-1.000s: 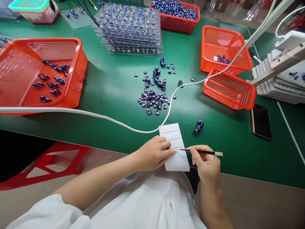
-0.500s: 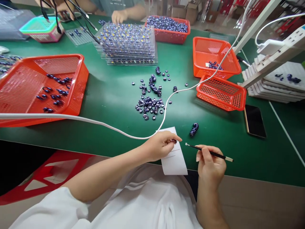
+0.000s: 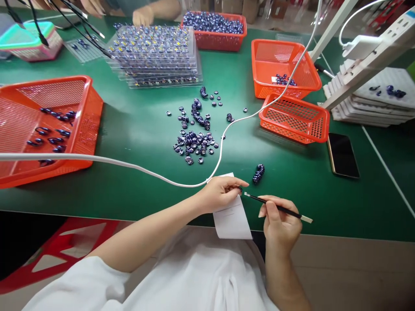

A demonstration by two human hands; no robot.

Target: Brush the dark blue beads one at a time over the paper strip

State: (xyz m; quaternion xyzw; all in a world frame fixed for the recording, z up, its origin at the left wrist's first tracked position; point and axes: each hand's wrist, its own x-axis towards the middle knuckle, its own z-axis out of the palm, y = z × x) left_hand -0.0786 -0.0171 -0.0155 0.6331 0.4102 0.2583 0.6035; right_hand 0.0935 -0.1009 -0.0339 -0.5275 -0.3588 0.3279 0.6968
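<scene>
My left hand [image 3: 222, 193] is closed in a pinch on a small dark shiny part [image 3: 240, 188], mostly hidden by the fingers, over a white paper sheet [image 3: 231, 222] at the table's front edge. My right hand [image 3: 282, 222] grips a slim black pen-like tool [image 3: 285, 210] with a small pale tip and a pale rear end. Its tip is close to the part in my left hand; whether they touch I cannot tell. A stacked row of dark blue shiny pieces [image 3: 258, 174] lies just beyond. Farther off is a loose heap of similar pieces [image 3: 196, 142].
A white cable [image 3: 155, 177] crosses the table in front of my hands. Orange baskets stand at left [image 3: 92, 125] and right [image 3: 256, 65], with a smaller basket [image 3: 293, 119] and a phone [image 3: 343, 155]. Stacked clear trays [image 3: 155, 56] stand near a co-worker's hand [image 3: 143, 16].
The view has shifted slightly, so things on the table sit farther left. The tool's tip is nearer to the part in my left hand. Both hands keep their grips.
</scene>
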